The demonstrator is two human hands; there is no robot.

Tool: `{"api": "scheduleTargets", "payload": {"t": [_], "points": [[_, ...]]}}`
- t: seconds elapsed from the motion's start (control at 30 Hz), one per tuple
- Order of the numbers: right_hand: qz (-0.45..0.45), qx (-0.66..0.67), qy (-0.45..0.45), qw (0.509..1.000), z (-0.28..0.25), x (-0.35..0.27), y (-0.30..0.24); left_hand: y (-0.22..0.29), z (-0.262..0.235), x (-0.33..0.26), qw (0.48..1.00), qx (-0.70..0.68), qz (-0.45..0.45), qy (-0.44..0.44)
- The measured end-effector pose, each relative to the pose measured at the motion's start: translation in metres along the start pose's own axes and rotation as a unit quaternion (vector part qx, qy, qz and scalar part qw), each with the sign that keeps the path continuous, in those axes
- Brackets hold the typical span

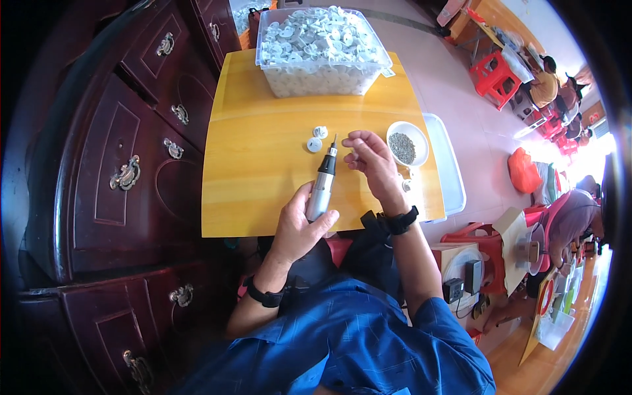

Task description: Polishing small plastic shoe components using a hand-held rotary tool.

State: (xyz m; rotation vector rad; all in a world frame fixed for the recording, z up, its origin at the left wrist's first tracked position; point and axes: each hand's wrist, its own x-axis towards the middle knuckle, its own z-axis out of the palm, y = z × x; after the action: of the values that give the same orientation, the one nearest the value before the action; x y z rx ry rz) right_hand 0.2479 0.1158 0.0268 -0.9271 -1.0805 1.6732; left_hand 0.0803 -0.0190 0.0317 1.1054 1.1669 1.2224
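While my left hand (297,227) wraps the grey electric screwdriver (322,183) mid-barrel over the counter (257,164), bit up, right hand (372,161) half-curled, fingertips pinched, contents unclear; tool looks rigid, smooth, light enough, best gripped at the barrel.

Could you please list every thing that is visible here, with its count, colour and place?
table: one, yellow wood, centre.
clear bin: one, full of white parts, table's far edge.
white parts: two, loose, mid-table.
bowl: one, white, holding grey bits, table's right.
tray: one, pale, right of table.
cabinet: one, dark red, left.
stools: red, on the floor at right.
electric screwdriver: one, silver, in left hand.
left hand: gripping screwdriver.
right hand: fingers pinched by tool tip.
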Motion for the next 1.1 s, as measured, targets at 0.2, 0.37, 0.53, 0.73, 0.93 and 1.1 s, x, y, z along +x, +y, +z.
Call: {"api": "scheduleTargets", "payload": {"t": [0.2,0.37,0.53,0.73,0.93,1.1], "points": [[-0.117,-0.383,0.020,0.916,0.025,0.026,0.025,-0.001,-0.005,0.002,0.999,-0.011,0.011,0.034],[-0.200,-0.544,0.034,0.814,0.037,0.043,0.036,-0.002,-0.007,0.007,1.000,0.008,0.008,0.026],[-0.206,-0.562,0.011,0.801,0.035,0.052,0.042,0.001,-0.008,0.007,1.000,0.018,0.002,0.023],[-0.082,-0.350,0.021,0.933,0.021,0.043,0.042,0.002,-0.008,0.007,1.000,-0.001,-0.014,0.010],[-0.108,-0.317,0.010,0.942,-0.004,0.012,0.040,0.003,-0.004,0.006,0.999,-0.037,-0.017,0.005],[-0.148,-0.497,0.034,0.854,-0.013,-0.018,0.019,0.009,-0.001,0.004,0.999,-0.037,-0.021,-0.018]]}}
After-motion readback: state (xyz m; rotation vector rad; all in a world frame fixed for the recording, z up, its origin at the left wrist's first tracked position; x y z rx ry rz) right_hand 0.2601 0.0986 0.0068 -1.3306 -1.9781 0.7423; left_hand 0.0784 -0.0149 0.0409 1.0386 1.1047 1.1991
